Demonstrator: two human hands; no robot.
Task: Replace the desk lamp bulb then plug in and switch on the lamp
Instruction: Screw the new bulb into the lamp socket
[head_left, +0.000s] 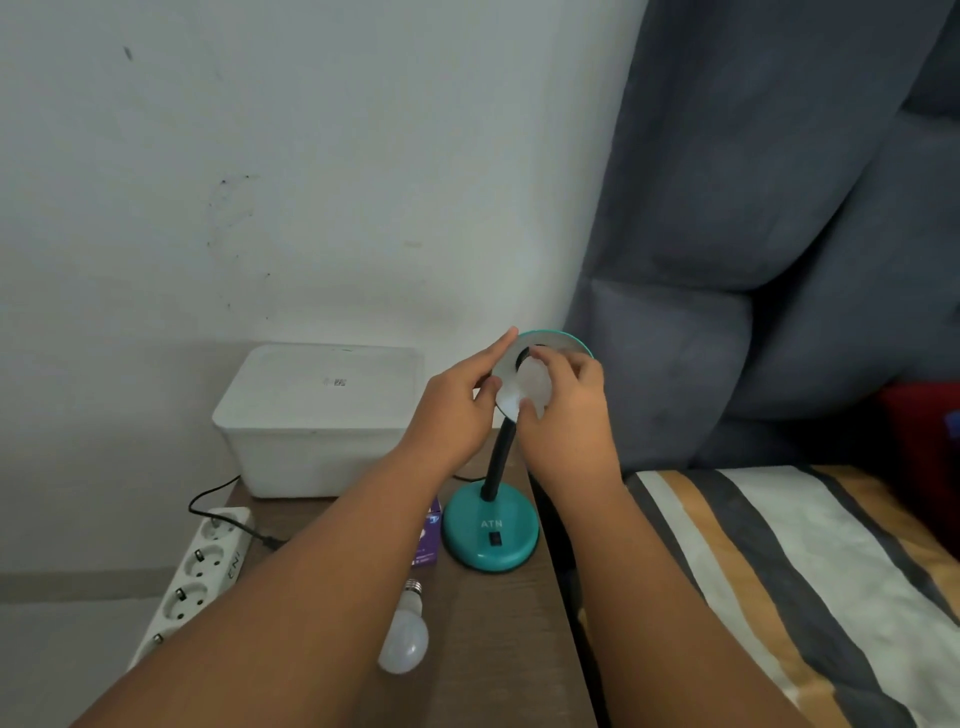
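Observation:
A teal desk lamp stands on the wooden table, its round base marked ATN with a black switch and a black neck rising to the tilted shade. My left hand grips the shade's left rim. My right hand is closed around a white bulb whose base sits at the socket inside the shade. A second white bulb lies loose on the table in front of the base.
A white power strip with a black cable lies at the table's left edge. A white lidded box stands behind. A purple bulb carton sits beside the lamp base. A striped bed and grey headboard are at right.

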